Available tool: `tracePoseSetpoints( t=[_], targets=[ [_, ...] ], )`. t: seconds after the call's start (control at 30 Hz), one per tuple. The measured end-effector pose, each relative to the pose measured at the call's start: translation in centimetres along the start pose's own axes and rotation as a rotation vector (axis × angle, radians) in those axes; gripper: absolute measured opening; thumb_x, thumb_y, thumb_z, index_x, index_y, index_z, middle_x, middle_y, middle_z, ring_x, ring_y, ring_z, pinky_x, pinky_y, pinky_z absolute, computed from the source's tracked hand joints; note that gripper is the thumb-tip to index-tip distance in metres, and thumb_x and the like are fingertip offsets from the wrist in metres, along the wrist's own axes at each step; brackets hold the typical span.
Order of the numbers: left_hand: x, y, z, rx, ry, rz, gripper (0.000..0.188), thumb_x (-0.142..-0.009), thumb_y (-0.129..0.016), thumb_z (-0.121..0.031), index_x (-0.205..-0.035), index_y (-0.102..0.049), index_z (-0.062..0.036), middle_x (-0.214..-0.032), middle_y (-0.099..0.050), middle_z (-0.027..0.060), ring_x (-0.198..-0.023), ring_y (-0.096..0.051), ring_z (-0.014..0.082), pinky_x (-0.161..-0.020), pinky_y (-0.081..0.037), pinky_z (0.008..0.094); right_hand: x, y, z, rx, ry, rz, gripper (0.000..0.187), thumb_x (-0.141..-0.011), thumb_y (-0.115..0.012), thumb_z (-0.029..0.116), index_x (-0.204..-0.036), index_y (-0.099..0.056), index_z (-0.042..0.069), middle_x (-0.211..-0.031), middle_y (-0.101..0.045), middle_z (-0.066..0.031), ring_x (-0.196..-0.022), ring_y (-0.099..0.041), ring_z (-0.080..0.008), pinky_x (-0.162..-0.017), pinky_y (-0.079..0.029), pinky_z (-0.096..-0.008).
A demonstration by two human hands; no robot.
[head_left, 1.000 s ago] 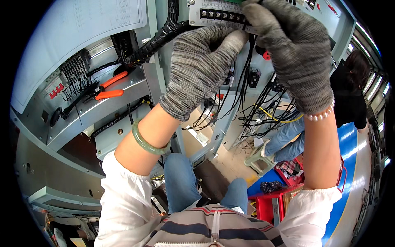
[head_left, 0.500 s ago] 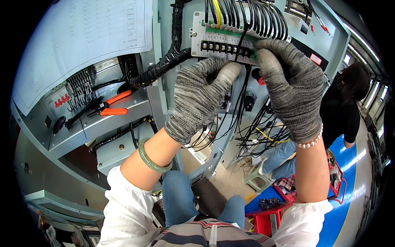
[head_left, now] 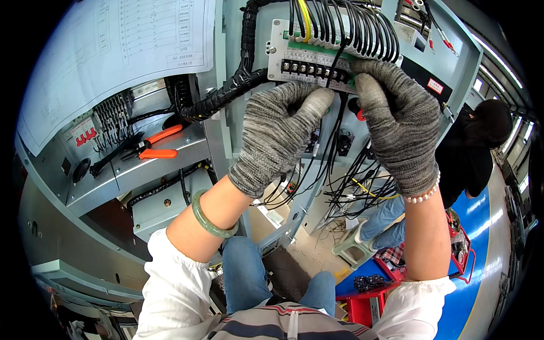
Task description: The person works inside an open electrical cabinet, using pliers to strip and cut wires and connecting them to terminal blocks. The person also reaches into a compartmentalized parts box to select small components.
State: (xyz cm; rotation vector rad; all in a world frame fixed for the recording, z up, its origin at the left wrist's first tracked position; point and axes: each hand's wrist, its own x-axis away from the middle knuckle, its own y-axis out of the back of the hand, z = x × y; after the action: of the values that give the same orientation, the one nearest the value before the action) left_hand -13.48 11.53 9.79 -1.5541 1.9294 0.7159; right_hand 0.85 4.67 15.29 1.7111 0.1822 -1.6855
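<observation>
Two gloved hands at one crowded terminal module

Nearest you, at seven o'clock, one green bangle (head_left: 202,217) rings your left forearm; one pearl bracelet (head_left: 422,198) circles your right wrist toward three. Your left hand (head_left: 280,133), near the centre, curls thumb and forefinger to a narrow gap beside a hanging wire; I can't tell whether they pinch it. Your right hand (head_left: 396,122), at two o'clock, has thumb and forefinger close together at the module's right end; whatever they hold is hidden.

Just beyond, the one terminal module (head_left: 314,55) sits toward one o'clock. Its lower strip shows about seven bare screws (head_left: 311,69); along its top, one yellow wire (head_left: 306,20) stands among black wires (head_left: 362,34) too overlapped to count.

Loose black wires (head_left: 362,187) hang between your wrists, uncountable; they could snag on your cuffs or jewellery and tug a connection. Thick knit gloves may dull your feel, so a small part could slip. One pair of orange-handled pliers (head_left: 160,153) lies at nine o'clock on a metal ledge (head_left: 190,144); a knock might drop it.

Farther off: one stool (head_left: 351,249) toward five, one co-worker (head_left: 467,153) at three.
</observation>
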Motion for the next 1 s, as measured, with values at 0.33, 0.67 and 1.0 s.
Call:
tracePoseSetpoints(
  t=[0.33,0.67,1.0],
  targets=[
    [-0.1,0.0,0.2,0.060,-0.034,-0.001,0.030,-0.085,-0.063,-0.031,-0.095,-0.067,-0.0028,-0.075,-0.066,0.0073,-0.065,-0.057,0.0110,-0.062,-0.048,0.0265,-0.2,-0.2,-0.1,0.033,0.021,0.039,0.022,-0.086,-0.057,0.021,-0.095,-0.067,0.003,-0.074,-0.066,-0.0141,-0.065,-0.065,-0.0229,-0.061,-0.051,-0.0301],
    [0.1,0.4,-0.1,0.033,-0.031,-0.008,0.024,-0.086,-0.063,-0.023,-0.095,-0.068,-0.0014,-0.079,-0.067,0.0059,-0.071,-0.060,0.0100,-0.067,-0.049,0.0248,-0.2,-0.8,-0.3,-0.013,0.073,0.085,0.024,-0.087,-0.056,0.016,-0.105,-0.064,0.003,-0.076,-0.064,-0.0058,-0.066,-0.058,-0.0087,-0.062,-0.048,-0.0232],
    [-0.3,1.1,0.2,-0.003,-0.090,-0.019,0.024,-0.086,-0.065,-0.025,-0.093,-0.068,-0.0025,-0.068,-0.063,0.0016,-0.050,-0.050,0.0033,-0.044,-0.038,0.0187,-0.5,-1.1,0.7,-0.162,-0.028,0.136,0.026,-0.086,-0.059,0.019,-0.106,-0.064,0.001,-0.088,-0.068,-0.0092,-0.081,-0.062,-0.0127,-0.076,-0.050,-0.0267]
  ],
)
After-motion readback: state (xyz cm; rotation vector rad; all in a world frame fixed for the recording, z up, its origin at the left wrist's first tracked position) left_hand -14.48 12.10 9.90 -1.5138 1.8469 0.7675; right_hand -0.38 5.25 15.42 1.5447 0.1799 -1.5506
